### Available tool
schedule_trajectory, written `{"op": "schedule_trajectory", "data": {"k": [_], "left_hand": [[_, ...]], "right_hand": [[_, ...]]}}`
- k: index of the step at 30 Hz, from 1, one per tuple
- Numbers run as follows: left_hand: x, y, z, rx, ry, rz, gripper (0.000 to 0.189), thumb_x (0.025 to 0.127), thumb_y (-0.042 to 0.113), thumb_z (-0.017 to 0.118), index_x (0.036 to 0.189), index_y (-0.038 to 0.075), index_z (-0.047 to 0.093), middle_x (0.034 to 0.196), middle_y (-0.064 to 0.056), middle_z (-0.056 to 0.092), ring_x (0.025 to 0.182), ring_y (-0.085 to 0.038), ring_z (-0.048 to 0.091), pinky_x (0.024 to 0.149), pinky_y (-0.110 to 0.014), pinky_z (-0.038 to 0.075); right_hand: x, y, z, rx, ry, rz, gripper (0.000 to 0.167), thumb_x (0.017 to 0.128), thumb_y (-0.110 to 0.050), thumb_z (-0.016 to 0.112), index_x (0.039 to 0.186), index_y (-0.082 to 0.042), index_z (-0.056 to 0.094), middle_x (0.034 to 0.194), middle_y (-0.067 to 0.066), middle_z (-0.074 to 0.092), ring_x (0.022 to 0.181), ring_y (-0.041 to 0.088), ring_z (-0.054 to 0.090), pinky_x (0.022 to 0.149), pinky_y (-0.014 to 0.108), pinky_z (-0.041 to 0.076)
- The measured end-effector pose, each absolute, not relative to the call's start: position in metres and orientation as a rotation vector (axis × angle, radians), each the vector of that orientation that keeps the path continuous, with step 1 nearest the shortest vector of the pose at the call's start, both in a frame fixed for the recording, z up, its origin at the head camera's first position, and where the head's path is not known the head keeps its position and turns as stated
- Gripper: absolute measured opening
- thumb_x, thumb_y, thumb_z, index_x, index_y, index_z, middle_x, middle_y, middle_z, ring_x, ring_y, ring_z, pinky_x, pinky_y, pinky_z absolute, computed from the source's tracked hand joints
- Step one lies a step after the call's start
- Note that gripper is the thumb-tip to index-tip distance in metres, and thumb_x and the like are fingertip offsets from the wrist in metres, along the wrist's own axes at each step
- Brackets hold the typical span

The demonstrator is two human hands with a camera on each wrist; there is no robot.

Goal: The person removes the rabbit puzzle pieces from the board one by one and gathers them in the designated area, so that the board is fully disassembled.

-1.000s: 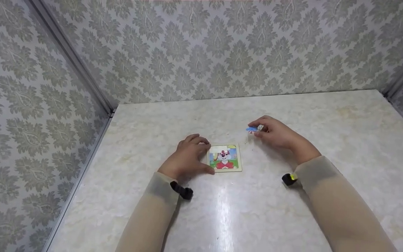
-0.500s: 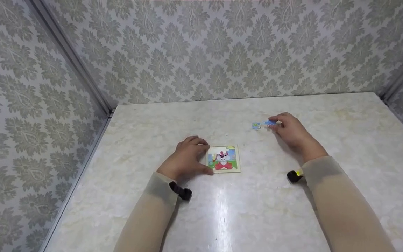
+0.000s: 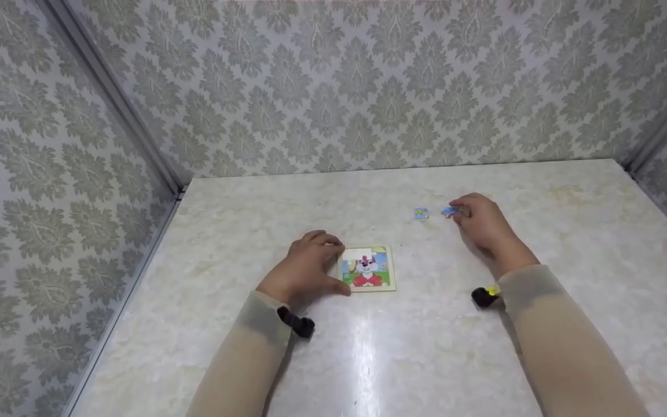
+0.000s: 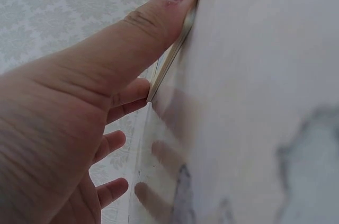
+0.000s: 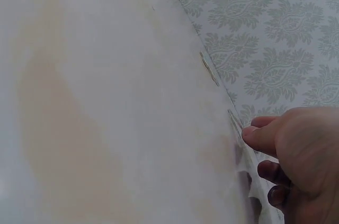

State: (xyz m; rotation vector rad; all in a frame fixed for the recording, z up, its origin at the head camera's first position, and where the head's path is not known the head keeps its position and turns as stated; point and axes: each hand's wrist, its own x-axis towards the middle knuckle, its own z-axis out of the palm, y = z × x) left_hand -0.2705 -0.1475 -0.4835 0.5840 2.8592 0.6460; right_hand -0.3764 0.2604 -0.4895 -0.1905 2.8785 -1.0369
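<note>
A small square jigsaw puzzle [image 3: 367,271] in a pale wooden frame lies on the table, with an animal in red on its picture and a bare whitish patch at upper left. My left hand [image 3: 305,265] holds the frame at its left side, thumb [image 4: 153,17] at the near corner and a finger at the far one. Farther back on the right, my right hand [image 3: 484,223] pinches a blue puzzle piece [image 3: 448,211] between thumb and fingers. Another puzzle piece [image 3: 421,214], blue with some green, lies just left of it. In the right wrist view both pieces appear edge-on.
The pale marbled table [image 3: 252,214] ends at a patterned back wall [image 3: 333,87]. A second patterned wall [image 3: 38,174] stands on the left. Dark wrist cameras sit on both sleeves, and a bright reflection lies on the near tabletop.
My right hand has moved right with the blue piece, and the other puzzle piece now lies uncovered on the table where the hand was. The left hand has stayed on the puzzle frame.
</note>
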Motion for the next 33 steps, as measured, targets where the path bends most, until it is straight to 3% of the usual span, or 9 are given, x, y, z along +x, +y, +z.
{"op": "schedule_trajectory", "data": {"k": [4,7,10,12,17,20,22,26,33], "left_hand": [[-0.269,-0.148,-0.483,0.621,2.864,0.633,0.09,0.084,0.052,0.101,0.159,0.017,0.067,0.168,-0.001,0.058,0.174,-0.032,0.029,0.143,-0.059,0.023],[-0.269,-0.148,-0.482,0.625,2.872,0.625,0.09,0.084,0.053,0.101,0.159,0.017,0.067,0.167,-0.001,0.059,0.174,-0.033,0.03,0.142,-0.06,0.024],[-0.269,-0.148,-0.482,0.616,2.876,0.631,0.089,0.083,0.052,0.101,0.158,0.017,0.068,0.166,0.0,0.059,0.173,-0.032,0.031,0.142,-0.059,0.024],[-0.269,-0.147,-0.483,0.594,2.869,0.632,0.09,0.083,0.052,0.101,0.159,0.018,0.067,0.167,0.001,0.058,0.174,-0.031,0.029,0.143,-0.057,0.023],[-0.27,-0.146,-0.483,0.564,2.864,0.633,0.092,0.084,0.053,0.101,0.161,0.019,0.065,0.169,0.003,0.056,0.174,-0.028,0.028,0.144,-0.055,0.022],[-0.271,-0.146,-0.482,0.561,2.87,0.632,0.092,0.084,0.052,0.1,0.161,0.018,0.065,0.169,0.002,0.057,0.174,-0.029,0.028,0.144,-0.056,0.021],[-0.273,-0.146,-0.481,0.565,2.874,0.624,0.092,0.085,0.053,0.1,0.162,0.018,0.064,0.169,0.001,0.057,0.174,-0.029,0.029,0.143,-0.057,0.021],[-0.275,-0.147,-0.481,0.6,2.882,0.621,0.091,0.085,0.054,0.099,0.16,0.017,0.066,0.168,-0.001,0.058,0.173,-0.032,0.031,0.142,-0.06,0.023],[-0.27,-0.145,-0.485,0.614,2.883,0.636,0.088,0.085,0.055,0.099,0.158,0.019,0.068,0.166,0.002,0.059,0.172,-0.03,0.032,0.142,-0.059,0.024]], "right_hand": [[-0.373,0.255,-0.491,-0.188,2.904,-1.059,0.042,0.116,-0.014,0.062,0.157,-0.006,0.064,0.177,0.025,0.039,0.165,0.052,0.037,0.135,0.07,0.034],[-0.369,0.246,-0.488,-0.212,2.895,-1.131,0.043,0.116,-0.018,0.063,0.157,-0.007,0.064,0.176,0.024,0.041,0.156,0.049,0.049,0.13,0.067,0.043],[-0.364,0.231,-0.485,-0.244,2.856,-1.208,0.044,0.116,-0.024,0.064,0.158,-0.008,0.064,0.171,0.019,0.049,0.134,0.04,0.059,0.114,0.058,0.054],[-0.359,0.219,-0.483,-0.257,2.808,-1.267,0.044,0.116,-0.027,0.064,0.157,-0.01,0.064,0.166,0.016,0.055,0.119,0.033,0.058,0.1,0.05,0.053],[-0.34,0.19,-0.478,-0.347,2.685,-1.309,0.044,0.116,-0.031,0.065,0.157,-0.014,0.064,0.157,0.011,0.061,0.11,0.027,0.055,0.087,0.039,0.051],[-0.329,0.173,-0.473,-0.448,2.635,-1.261,0.045,0.116,-0.03,0.066,0.158,-0.014,0.064,0.157,0.011,0.062,0.121,0.03,0.061,0.095,0.043,0.056],[-0.322,0.162,-0.469,-0.515,2.599,-1.217,0.044,0.116,-0.03,0.066,0.158,-0.014,0.064,0.16,0.011,0.061,0.134,0.033,0.062,0.108,0.05,0.056],[-0.312,0.147,-0.47,-0.66,2.567,-1.105,0.041,0.115,-0.025,0.066,0.154,-0.012,0.069,0.163,0.012,0.06,0.15,0.038,0.058,0.128,0.061,0.047],[-0.305,0.141,-0.482,-0.895,2.642,-0.812,0.034,0.113,-0.019,0.066,0.145,-0.012,0.077,0.158,0.014,0.06,0.149,0.039,0.049,0.13,0.061,0.042]]}}
